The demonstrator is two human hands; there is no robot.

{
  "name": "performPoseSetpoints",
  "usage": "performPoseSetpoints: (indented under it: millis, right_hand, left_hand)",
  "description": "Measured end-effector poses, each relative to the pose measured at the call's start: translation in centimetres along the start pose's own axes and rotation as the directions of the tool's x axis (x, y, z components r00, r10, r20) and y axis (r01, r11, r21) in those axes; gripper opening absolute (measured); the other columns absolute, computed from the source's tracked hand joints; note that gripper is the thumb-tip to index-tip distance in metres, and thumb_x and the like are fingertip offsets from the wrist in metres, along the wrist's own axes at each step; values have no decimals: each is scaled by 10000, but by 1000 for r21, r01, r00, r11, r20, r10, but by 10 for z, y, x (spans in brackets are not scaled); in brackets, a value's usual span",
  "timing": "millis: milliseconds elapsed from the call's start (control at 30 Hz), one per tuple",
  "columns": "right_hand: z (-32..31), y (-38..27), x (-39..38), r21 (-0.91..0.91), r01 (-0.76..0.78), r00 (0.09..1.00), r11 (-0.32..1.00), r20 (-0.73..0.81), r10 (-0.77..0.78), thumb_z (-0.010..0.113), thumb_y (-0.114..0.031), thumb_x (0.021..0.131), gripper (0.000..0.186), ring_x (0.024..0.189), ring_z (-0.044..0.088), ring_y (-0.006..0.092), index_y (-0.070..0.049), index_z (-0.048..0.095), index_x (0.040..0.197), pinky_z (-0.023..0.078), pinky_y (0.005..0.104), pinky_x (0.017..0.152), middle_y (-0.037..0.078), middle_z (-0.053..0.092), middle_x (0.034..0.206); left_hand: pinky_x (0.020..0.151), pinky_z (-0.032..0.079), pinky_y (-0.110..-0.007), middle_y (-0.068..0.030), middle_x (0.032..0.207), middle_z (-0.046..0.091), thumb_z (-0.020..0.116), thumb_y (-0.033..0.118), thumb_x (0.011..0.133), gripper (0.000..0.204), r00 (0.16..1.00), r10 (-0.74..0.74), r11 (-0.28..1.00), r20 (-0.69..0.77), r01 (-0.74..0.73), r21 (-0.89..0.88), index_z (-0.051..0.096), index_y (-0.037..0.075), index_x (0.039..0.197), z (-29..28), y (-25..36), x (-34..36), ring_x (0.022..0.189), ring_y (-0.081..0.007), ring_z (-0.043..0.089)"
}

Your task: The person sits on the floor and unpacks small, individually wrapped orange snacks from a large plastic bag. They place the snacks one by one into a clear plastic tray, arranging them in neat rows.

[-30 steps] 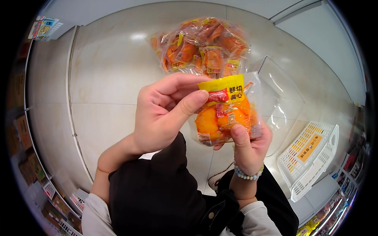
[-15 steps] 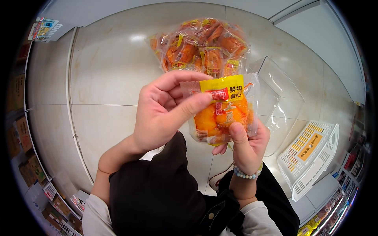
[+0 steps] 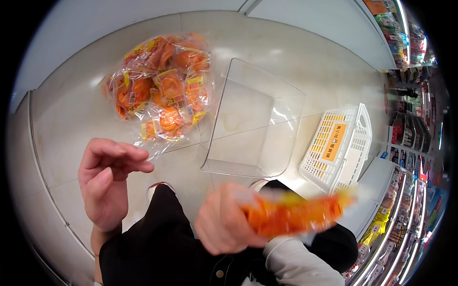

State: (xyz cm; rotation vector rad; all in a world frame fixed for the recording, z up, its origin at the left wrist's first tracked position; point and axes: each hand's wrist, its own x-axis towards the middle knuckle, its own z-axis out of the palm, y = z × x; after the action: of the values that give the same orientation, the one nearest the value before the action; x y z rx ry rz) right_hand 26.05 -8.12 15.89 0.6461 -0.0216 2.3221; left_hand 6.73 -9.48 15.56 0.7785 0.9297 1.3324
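My right hand (image 3: 224,221) is closed round one end of a clear and yellow snack packet (image 3: 298,214) with orange food inside. Both are smeared by motion, low in the middle, and the packet points to the right. Nothing is in my left hand (image 3: 105,183), which is raised at the left with its fingers bent and the thumb apart. Just beyond it, a large clear plastic bag (image 3: 167,90) full of similar orange and yellow packets lies on the floor.
A clear plastic bin (image 3: 238,114) stands on the tiled floor right of the bag. Farther right is a white slotted basket (image 3: 334,148) with an orange label. Lit shelves of packaged goods (image 3: 386,214) line the right side, and a pale cabinet (image 3: 315,28) borders the far side.
My left hand has let go of the packet and moved left. My right hand has swung the packet down, with its end now to the right. The view has shifted right.
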Motion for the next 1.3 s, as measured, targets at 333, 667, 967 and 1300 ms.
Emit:
performPoseSetpoints:
  millis: [333,667,967,1300]
  right_hand:
    - [20,13,-3,-269,-10,996,963,-92,-16,446,-282,963,474,395,431,205,-71,370,545,290,304,390,31,442,494]
    - [-10,8,-5,187,148,988,971,4,-152,517,-99,921,262,390,473,129,-75,424,678,310,240,363,-9,451,500]
    - [15,8,-13,-372,106,994,922,39,-99,520,-221,934,241,468,471,144,-53,486,764,339,260,458,25,490,562]
    - [4,-93,-30,-983,-121,240,-137,105,-965,447,-280,990,356,806,579,181,26,563,1131,467,297,725,94,612,967]
  left_hand:
    - [776,543,-372,-192,975,632,477,217,840,333,1000,-7,1000,-15,8,18,492,-25,1068,0,-5,1,871,-253,652]
    - [781,540,-370,-190,967,640,487,214,845,343,998,-49,996,-48,52,66,501,-34,1082,2,-3,2,818,-254,664]
    - [766,526,-332,-158,941,639,475,161,856,277,999,-48,992,-8,49,115,519,-27,1055,4,-11,6,805,-223,657]
    - [757,481,-424,-189,877,640,484,177,925,231,945,-280,104,168,-144,984,560,11,1066,-70,-117,48,846,-351,616]
